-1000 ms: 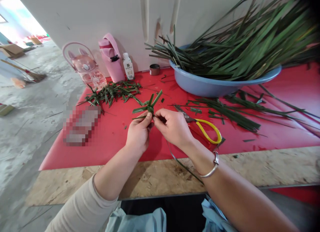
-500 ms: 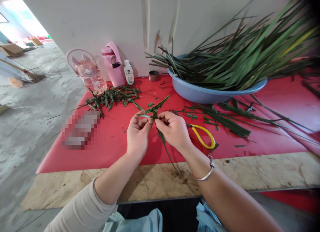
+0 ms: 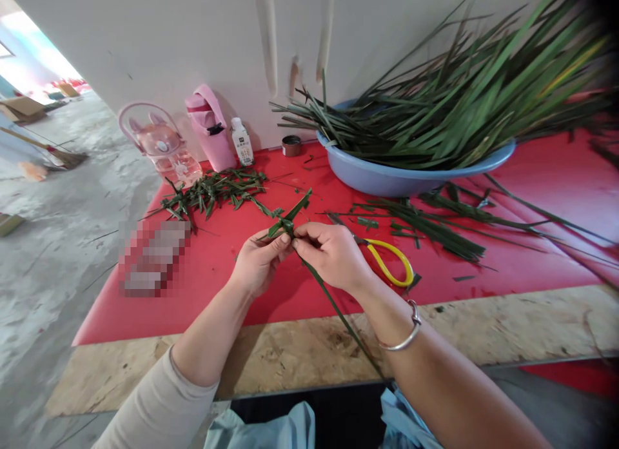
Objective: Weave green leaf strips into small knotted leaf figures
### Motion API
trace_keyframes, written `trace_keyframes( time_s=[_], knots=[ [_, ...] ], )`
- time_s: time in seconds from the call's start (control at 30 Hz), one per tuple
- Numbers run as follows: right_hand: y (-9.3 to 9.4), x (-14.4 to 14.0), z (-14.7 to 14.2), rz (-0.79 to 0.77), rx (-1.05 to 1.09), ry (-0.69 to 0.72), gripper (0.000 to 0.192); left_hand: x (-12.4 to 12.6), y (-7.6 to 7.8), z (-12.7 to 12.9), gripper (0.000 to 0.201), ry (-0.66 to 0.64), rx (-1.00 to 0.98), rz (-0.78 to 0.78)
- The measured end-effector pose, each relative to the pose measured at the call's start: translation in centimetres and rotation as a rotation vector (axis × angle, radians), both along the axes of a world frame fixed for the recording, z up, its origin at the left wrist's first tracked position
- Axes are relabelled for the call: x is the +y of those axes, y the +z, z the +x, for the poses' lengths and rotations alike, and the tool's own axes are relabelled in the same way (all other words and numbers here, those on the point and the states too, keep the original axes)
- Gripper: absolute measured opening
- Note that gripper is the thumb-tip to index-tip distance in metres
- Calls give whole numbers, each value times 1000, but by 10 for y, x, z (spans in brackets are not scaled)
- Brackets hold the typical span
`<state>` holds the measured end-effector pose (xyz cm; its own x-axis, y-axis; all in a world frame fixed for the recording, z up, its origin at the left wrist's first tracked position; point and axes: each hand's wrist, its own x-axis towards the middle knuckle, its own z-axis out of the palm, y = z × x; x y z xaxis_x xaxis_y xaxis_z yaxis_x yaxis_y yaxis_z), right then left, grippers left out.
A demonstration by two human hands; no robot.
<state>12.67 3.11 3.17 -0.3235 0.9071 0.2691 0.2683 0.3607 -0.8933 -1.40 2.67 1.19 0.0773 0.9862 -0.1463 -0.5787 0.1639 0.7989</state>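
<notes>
Both hands meet over the red sheet (image 3: 203,313), pinching a small knotted figure of green leaf strips (image 3: 286,224). My left hand (image 3: 256,259) is closed, thumb and fingers on the figure's lower left. From the other side my right hand (image 3: 329,252) pinches just below the knot. A long leaf tail (image 3: 343,317) runs from under the hands down past the table's front edge. Scissors with yellow handles (image 3: 399,268) lie just right of my right hand, their blades partly hidden behind it. Beyond my left hand is a pile of small woven leaf pieces (image 3: 213,194).
A blue basin (image 3: 411,181) heaped with long leaves (image 3: 445,120) stands back right, cut leaf strips (image 3: 430,229) before it. Along the wall are a clear pink bottle (image 3: 169,155), a pink bottle holder (image 3: 213,133), a white bottle (image 3: 242,142) and a small round tin (image 3: 291,146). A blurred patch (image 3: 157,259) lies left.
My hands have moved slightly left and down with the knotted leaf figure. The leaf tail now reaches further toward me, and the light strip near my left fingers no longer shows. The view has shifted slightly.
</notes>
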Motion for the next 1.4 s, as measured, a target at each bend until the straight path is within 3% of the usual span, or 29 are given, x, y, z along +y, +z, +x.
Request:
trace_keyframes(
  time_s=[0.13,0.27,0.43,0.53,0.8,0.9,1.2,1.4],
  knots=[
    [0,3,4,9,-10,62,16,-2,-1,0,20,-58,1,-50],
    [-4,4,2,53,-74,-4,16,-2,-2,4,19,-2,57,-28],
    [-4,-1,-6,35,137,-196,10,-4,3,9,21,107,33,26],
    [-1,-5,-7,19,259,-230,16,-8,5,11,18,68,64,40],
    [-1,-1,-8,-417,642,-53,20,-16,5,18,17,-161,-19,-31],
    [-1,-1,-8,-468,655,-63,22,-17,4,21,19,-167,-3,-17],
    [-4,-1,-12,-361,598,-86,18,-16,-9,16,18,6,224,190],
    [-2,-5,-13,-189,432,-207,10,-19,-7,20,19,170,295,196]
  ],
)
